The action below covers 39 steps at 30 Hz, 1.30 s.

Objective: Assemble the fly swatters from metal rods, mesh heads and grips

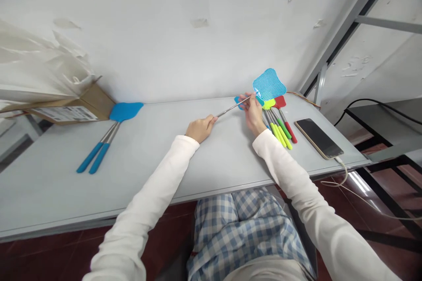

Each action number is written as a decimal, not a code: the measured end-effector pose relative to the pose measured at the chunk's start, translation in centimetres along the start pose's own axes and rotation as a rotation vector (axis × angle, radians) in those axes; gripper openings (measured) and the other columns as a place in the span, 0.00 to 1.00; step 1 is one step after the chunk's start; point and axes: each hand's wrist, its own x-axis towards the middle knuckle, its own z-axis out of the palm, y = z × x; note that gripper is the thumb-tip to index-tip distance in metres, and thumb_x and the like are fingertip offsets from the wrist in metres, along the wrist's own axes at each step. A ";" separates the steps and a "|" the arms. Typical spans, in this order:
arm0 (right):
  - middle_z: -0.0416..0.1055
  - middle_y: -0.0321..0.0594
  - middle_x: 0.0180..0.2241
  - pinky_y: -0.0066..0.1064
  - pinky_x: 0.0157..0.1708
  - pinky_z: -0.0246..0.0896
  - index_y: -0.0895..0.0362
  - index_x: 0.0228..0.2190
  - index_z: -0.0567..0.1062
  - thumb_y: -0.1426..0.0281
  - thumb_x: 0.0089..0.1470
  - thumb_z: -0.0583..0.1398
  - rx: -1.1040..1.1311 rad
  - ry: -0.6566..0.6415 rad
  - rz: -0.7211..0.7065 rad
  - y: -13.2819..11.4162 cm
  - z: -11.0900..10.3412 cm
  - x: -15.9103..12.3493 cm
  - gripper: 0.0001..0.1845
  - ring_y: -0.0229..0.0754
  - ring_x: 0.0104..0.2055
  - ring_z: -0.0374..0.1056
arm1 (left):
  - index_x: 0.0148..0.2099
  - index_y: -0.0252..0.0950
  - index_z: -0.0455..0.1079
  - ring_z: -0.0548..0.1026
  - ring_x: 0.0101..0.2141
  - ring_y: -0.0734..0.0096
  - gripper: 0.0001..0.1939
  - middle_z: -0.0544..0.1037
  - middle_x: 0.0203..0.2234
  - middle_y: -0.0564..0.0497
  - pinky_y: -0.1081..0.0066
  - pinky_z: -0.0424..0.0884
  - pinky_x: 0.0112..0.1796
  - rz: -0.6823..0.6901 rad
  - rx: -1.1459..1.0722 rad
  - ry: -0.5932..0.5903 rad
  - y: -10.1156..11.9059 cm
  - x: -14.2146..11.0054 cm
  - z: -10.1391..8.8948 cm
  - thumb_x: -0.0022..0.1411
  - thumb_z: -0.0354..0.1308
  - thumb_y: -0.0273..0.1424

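Observation:
A fly swatter with a light blue perforated head (269,84) and a thin metal rod is held tilted above the table. My left hand (200,129) is closed around its handle end, so the handle is hidden. Near the head, my right hand (253,112) pinches the rod between thumb and fingers. Behind and below that hand lie several more swatters: yellow-green ones (282,137), a green one (285,130), a red one (291,131) and at least one blue one (238,102) partly covered by my hand.
Two blue swatters (125,111) lie at the left, beside a cardboard box (86,104). A phone (319,138) with a white cable (344,174) rests on the right of the grey table (148,171). A white wall (158,39) borders the table's back edge.

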 end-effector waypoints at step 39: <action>0.79 0.40 0.34 0.33 0.43 0.70 0.55 0.31 0.69 0.50 0.62 0.52 0.054 -0.065 0.014 -1.6 -1.2 1.1 0.21 0.39 0.40 0.76 | 0.32 0.40 0.73 0.74 0.32 0.62 0.23 0.78 0.27 0.46 0.69 0.57 0.31 -0.130 0.119 0.125 -11.4 -1.8 -2.9 0.65 0.40 0.44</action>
